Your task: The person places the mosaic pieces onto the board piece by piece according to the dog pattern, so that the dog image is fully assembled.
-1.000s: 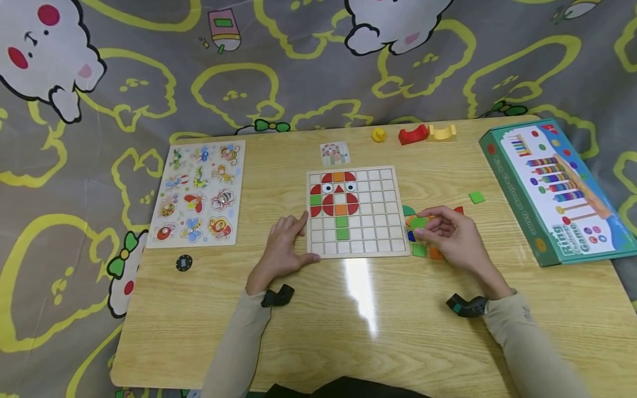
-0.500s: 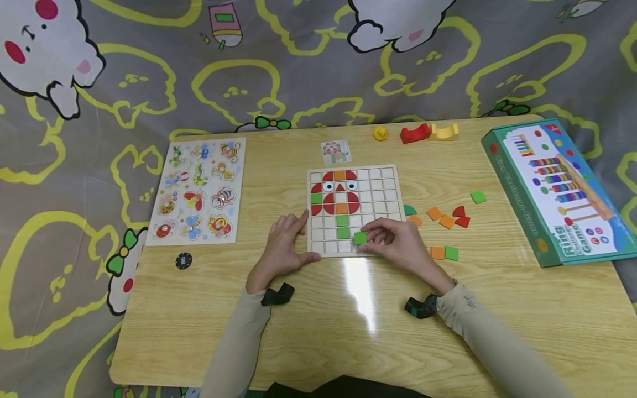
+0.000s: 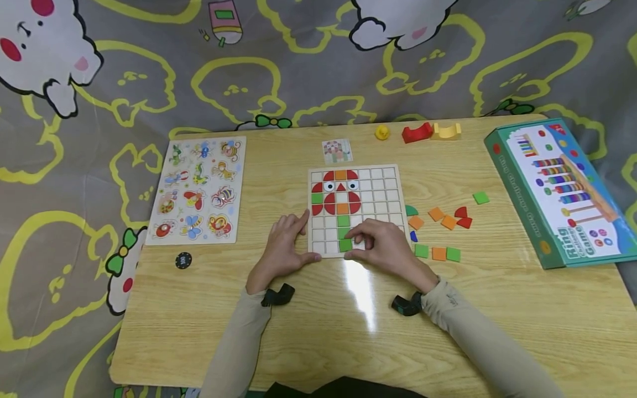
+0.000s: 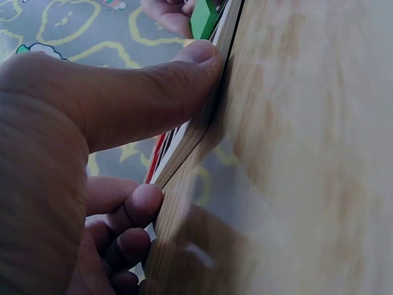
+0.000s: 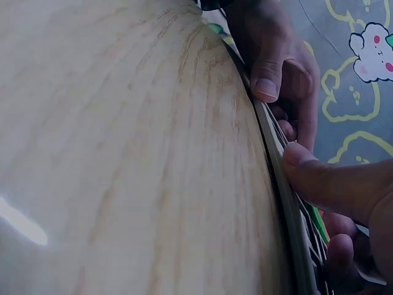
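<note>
A wooden grid board [image 3: 390, 253] lies on the table, carrying red, orange and green tiles and two eye tiles. My left hand [image 3: 282, 249] holds its near left corner, thumb on the front edge and fingertips at the left side. With thumb and fingers my right hand [image 3: 385, 249] pinches a green square tile [image 3: 345, 245] at the board's bottom row. That tile [image 4: 204, 18] shows tilted above the board edge in the left wrist view. Another green tile [image 3: 343, 220] sits higher in the same column. In the right wrist view, my thumb touches the board's front edge [image 5: 287, 203].
Several loose tiles, including an orange one [image 3: 439, 254], lie right of the board. A small picture card [image 3: 337, 151] is behind it. An insect puzzle [image 3: 196, 190] and a black chip [image 3: 183, 260] lie left; a game box [image 3: 562, 193] stands right. Red and yellow blocks [image 3: 417, 132] sit at the back.
My right hand has moved left from the loose tiles to the board, bringing the green tile to the bottom row. My left hand has stayed at the corner.
</note>
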The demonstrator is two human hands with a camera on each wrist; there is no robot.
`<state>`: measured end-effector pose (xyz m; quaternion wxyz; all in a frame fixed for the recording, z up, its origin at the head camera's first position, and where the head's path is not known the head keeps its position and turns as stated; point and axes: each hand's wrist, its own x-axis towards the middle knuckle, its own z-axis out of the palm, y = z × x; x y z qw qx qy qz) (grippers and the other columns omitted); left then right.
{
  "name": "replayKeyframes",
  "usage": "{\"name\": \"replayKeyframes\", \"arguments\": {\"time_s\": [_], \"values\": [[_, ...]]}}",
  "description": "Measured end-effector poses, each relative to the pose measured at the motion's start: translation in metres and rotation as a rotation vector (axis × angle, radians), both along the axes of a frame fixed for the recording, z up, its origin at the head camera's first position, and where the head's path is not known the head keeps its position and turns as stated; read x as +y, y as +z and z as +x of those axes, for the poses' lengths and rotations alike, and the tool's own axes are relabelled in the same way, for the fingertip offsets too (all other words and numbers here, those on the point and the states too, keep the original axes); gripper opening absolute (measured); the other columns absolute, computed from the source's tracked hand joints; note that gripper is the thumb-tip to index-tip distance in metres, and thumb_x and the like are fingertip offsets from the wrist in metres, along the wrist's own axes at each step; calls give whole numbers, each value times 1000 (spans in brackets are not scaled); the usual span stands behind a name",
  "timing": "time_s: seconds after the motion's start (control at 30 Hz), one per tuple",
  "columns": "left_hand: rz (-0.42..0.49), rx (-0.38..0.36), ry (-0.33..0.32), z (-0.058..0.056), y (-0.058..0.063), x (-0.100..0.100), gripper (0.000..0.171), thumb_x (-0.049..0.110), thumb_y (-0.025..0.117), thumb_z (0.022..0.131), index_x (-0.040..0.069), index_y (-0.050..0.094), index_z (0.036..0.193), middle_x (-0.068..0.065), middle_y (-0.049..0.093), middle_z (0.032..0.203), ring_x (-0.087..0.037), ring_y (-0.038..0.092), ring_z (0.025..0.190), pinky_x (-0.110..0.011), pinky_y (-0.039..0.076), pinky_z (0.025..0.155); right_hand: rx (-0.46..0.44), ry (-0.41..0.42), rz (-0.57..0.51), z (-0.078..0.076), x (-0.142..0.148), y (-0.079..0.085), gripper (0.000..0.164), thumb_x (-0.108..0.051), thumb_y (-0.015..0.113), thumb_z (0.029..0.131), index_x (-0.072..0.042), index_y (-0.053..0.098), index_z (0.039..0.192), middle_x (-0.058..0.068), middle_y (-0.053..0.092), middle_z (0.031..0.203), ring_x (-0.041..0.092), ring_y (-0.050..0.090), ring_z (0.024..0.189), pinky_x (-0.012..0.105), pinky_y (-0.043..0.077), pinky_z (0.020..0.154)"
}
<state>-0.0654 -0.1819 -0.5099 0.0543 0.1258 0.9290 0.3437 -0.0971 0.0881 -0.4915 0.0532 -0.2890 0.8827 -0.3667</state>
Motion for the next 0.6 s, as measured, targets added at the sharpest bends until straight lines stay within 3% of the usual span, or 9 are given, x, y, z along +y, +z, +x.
{"name": "replayKeyframes", "arguments": {"time_s": [0.6], "values": [[-2, 12, 0, 0, -2, 0, 109, 47, 88, 68, 9, 33, 154, 1, 43, 95, -18, 34, 93, -34, 26, 84, -6, 6, 42, -1, 1, -2, 29, -40, 88, 71, -24, 77, 94, -12, 61, 76, 3, 48, 60, 25, 39, 56]]}}
